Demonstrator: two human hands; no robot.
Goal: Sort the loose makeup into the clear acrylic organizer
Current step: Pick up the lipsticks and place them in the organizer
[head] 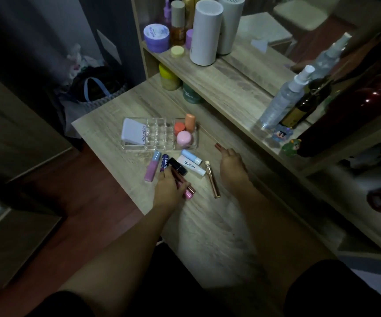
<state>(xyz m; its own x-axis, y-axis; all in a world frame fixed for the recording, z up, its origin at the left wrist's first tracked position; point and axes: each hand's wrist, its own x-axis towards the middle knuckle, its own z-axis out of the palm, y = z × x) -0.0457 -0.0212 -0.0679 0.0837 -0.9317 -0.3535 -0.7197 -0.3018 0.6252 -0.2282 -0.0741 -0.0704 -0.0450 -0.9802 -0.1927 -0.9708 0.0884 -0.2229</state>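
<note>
Nearest first: left hand (169,188) rests low on the worktop (208,225), close to its left edge, fingers curled round a pink metallic tube (188,192). Tube's long axis runs from the fingers toward the near-right; its capped end sticks out past the thumb side.

Right hand (232,163) sits farther right, near the worktop's back edge under the shelf (230,88). It pinches a slim copper-tipped stick (218,146) between fingertips, the tip pointing away-left, toward the organizer.

Loose items between the two hands, all lying flat:
- rose-gold tube (212,179), long axis near-to-far, just beside the right wrist
- white lip tube (190,165) and pale blue tube (191,156), both angled across
- black lipstick (178,165), touching the left fingers
- dark blue balm stick (164,161) and lilac gloss (151,165), toward the left edge

Clear acrylic organizer (159,133) stands beyond the loose row, toward the far-left corner. White compact (133,131) in its left bay; middle grid cells look unfilled; orange and pink pots (183,131) in the right bay.

Judgement: organizer lies straight ahead of the left hand and away-left of the right. Left hand is nearer. Either held tube must be tipped upright to drop into a grid cell.
</note>
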